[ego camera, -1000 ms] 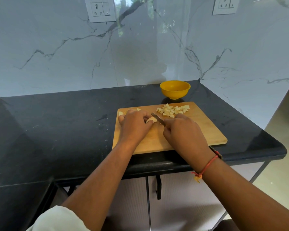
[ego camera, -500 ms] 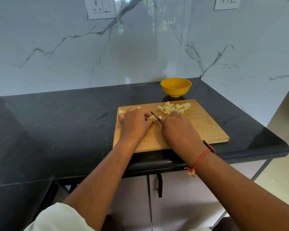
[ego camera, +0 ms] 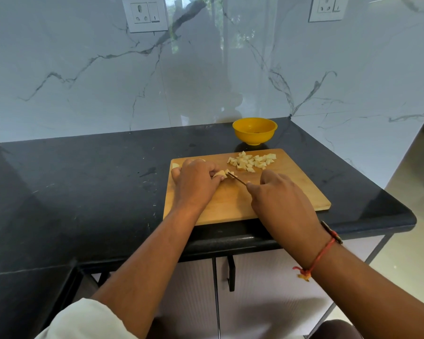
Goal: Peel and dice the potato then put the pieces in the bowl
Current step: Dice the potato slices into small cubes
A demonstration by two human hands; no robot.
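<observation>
Yellow bowl [ego camera: 254,136] beyond the wooden board [ego camera: 293,192] (diced pile [ego camera: 251,162] nearest it).

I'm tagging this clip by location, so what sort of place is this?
Most likely a home kitchen: a black stone countertop, a marble-look wall with a socket, and a wooden cutting board bearing diced potato.

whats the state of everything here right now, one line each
left hand: holds potato piece down on cutting board
right hand: grips knife, blade tip at the piece
diced pile: loose on the board, beyond the hands
yellow bowl: upright behind the board, no dice seen inside
</observation>
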